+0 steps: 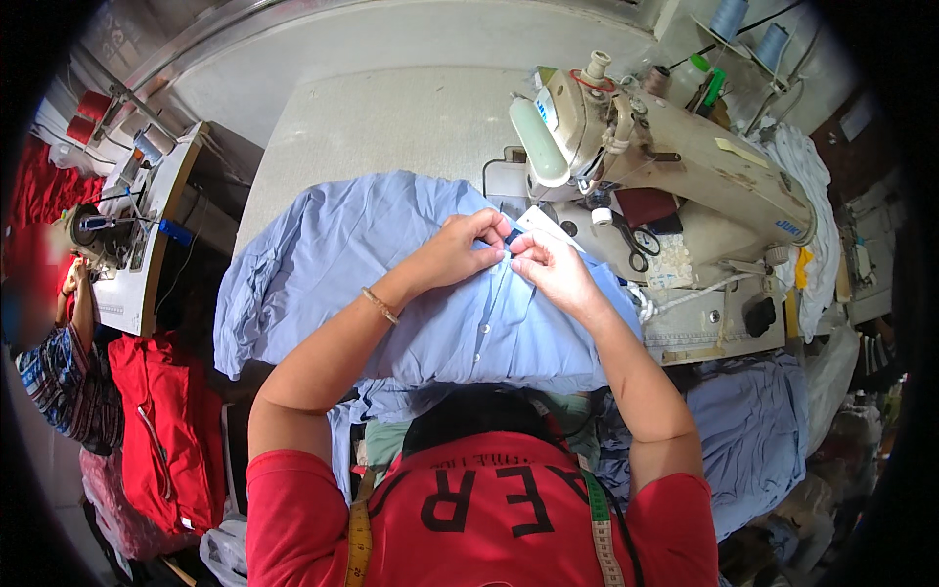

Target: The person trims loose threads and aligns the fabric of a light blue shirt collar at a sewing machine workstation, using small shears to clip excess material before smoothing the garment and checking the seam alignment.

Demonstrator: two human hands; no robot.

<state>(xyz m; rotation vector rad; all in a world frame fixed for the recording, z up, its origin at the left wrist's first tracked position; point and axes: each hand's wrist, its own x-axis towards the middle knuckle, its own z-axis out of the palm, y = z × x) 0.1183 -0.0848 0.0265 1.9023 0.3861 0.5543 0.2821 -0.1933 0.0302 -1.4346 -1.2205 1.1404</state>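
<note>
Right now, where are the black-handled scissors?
In the head view, the scissors lie right of centre, just below the sewing machine's arm, to the right of the right hand.

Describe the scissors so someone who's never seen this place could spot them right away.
Find the big cream sewing machine at upper right. On its near side, right of the person's right hand, lie the scissors. Two black ring handles set them apart from the flat dark red piece alongside.
</note>
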